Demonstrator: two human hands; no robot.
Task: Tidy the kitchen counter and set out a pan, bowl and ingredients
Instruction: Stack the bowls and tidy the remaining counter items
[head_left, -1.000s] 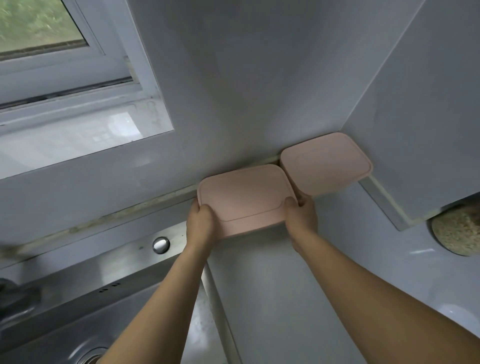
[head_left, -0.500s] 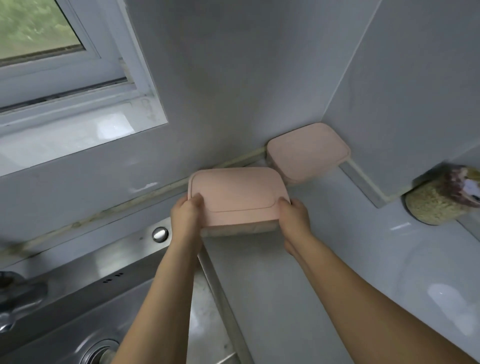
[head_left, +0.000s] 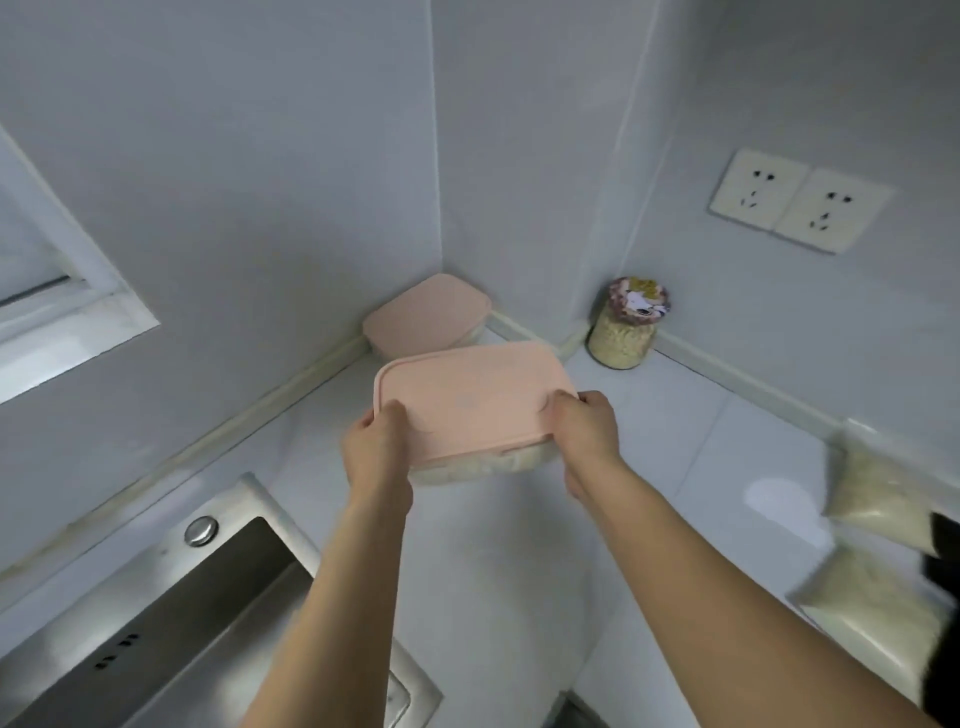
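A clear container with a pink lid (head_left: 470, 400) is held up above the white counter (head_left: 519, 545), with pale grainy contents showing under the lid. My left hand (head_left: 376, 447) grips its left end and my right hand (head_left: 584, 431) grips its right end. A second pink-lidded container (head_left: 426, 317) rests in the back corner against the wall, just behind the held one.
A glass jar of grains with a patterned lid (head_left: 626, 325) stands by the wall at the right. Two bags of pale grains (head_left: 878, 493) lie at the counter's right edge. A steel sink (head_left: 182, 623) lies at lower left. Wall sockets (head_left: 795, 200) sit above.
Both hands have lifted the nearer pink-lidded container off the counter and drawn it away from the wall. The view has swung right, showing the jar, bags and sockets.
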